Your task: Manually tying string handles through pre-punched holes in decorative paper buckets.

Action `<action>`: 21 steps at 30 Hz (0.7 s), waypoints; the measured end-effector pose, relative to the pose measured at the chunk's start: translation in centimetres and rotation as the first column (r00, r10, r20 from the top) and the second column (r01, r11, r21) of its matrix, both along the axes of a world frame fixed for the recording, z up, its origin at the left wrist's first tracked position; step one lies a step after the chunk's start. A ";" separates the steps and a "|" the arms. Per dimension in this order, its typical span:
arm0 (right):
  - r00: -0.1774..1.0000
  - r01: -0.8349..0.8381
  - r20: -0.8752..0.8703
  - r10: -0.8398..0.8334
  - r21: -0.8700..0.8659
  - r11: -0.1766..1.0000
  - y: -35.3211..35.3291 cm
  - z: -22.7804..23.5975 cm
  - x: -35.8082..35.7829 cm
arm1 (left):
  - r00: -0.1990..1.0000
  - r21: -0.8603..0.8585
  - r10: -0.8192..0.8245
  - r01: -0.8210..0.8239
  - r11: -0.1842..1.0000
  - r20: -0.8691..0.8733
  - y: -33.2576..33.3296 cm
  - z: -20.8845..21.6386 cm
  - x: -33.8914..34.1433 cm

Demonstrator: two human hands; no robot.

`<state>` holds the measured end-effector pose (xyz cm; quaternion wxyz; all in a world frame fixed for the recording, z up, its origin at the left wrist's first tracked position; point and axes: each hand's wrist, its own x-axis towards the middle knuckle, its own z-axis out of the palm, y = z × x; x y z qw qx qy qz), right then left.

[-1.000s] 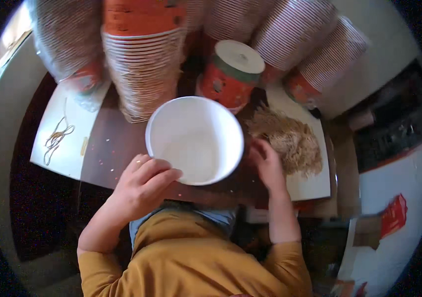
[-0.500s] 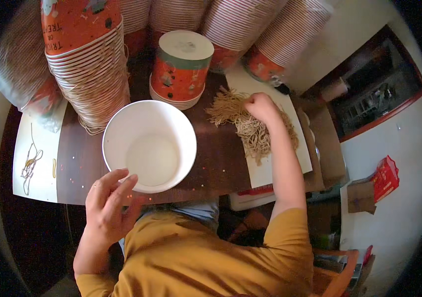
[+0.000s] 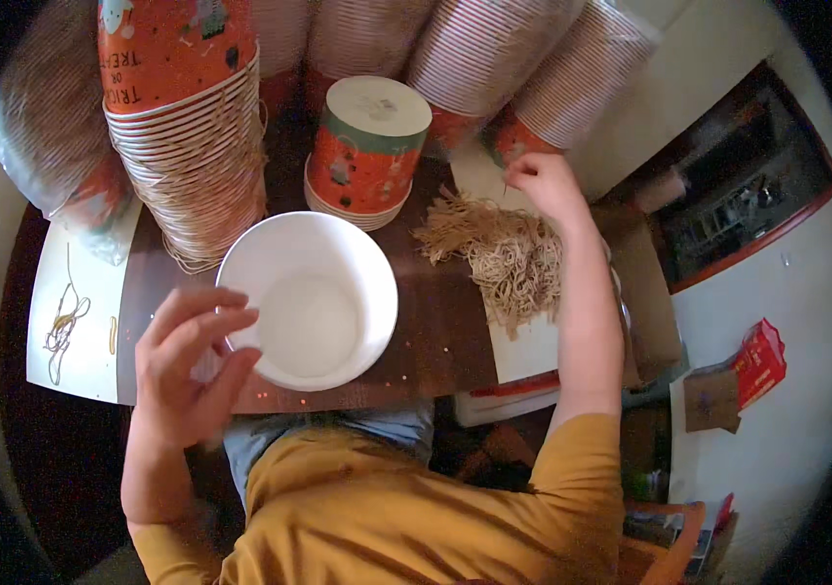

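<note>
A white paper bucket (image 3: 373,312) stands open end up at the table's front, its inside facing me. My left hand (image 3: 187,356) hovers at its near left rim, fingers curved and apart, holding nothing. On the right lies a pile of tan cords (image 3: 512,265), with frayed-looking ends at its left side. My right hand (image 3: 548,185) is above the pile's far edge, thumb and forefinger pinched together. A thin bit of cord (image 3: 505,188) seems to hang from the fingertips; the rest of it cannot be made out.
A tall stack of orange printed buckets (image 3: 182,136) strung with cords stands at left. A shorter upside-down stack (image 3: 367,166) is beyond the white bucket. Bagged stacks (image 3: 494,49) line the back. A loose cord (image 3: 63,331) lies on the white board at left.
My right hand has risen off the cord pile, moving right and slightly farther away, still pinched. My left hand has shifted left, its fingers opening wider. The view has shifted a little.
</note>
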<state>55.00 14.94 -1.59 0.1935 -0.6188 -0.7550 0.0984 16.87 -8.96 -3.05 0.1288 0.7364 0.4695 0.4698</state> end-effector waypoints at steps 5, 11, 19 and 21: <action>0.638 -0.353 -0.769 0.037 -0.249 0.902 -3.5 6.9 -4.0 | 0.984 0.026 -0.143 0.141 0.990 0.107 5.4 2.9 1.6; 0.461 -0.669 -0.865 0.196 -0.194 0.717 -7.5 10.7 -9.6 | 0.854 -0.358 -0.264 0.443 0.822 0.449 8.7 3.6 4.3; 0.424 -0.733 -0.879 0.216 -0.193 0.652 -10.7 7.9 -12.4 | 0.854 -0.426 -0.155 0.396 0.814 0.497 5.5 2.4 3.4; 0.515 -0.723 -0.839 0.176 -0.314 0.615 -9.8 6.7 -12.0 | 0.874 -0.427 -0.139 0.359 0.830 0.465 5.0 2.5 2.6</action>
